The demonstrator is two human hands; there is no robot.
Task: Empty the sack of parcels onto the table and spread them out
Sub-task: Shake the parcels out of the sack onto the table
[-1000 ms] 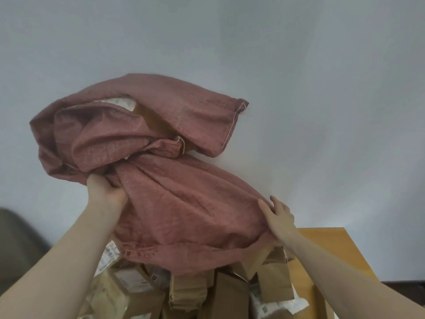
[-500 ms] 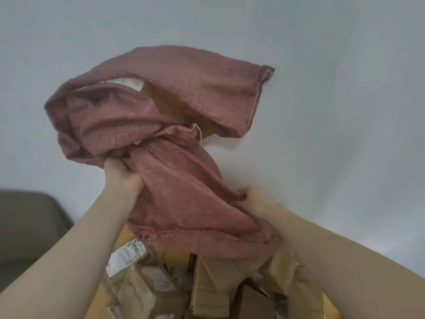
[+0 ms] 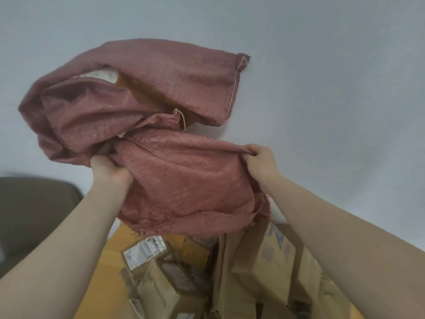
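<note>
Brown parcels (image 3: 259,268) lie heaped on the yellow table (image 3: 110,272) nearest the camera, and above them the left hand (image 3: 108,169) and right hand (image 3: 259,162) each clench bunched cloth of the raised red sack (image 3: 184,180), before a pale wall (image 3: 322,88).

A sack (image 3: 184,180) is held up above a pile of parcels (image 3: 264,261) on the surface (image 3: 108,268), gripped at its left by the left hand (image 3: 108,169) and at its right by the right hand (image 3: 259,161). A wall (image 3: 333,88) is seen behind.
</note>
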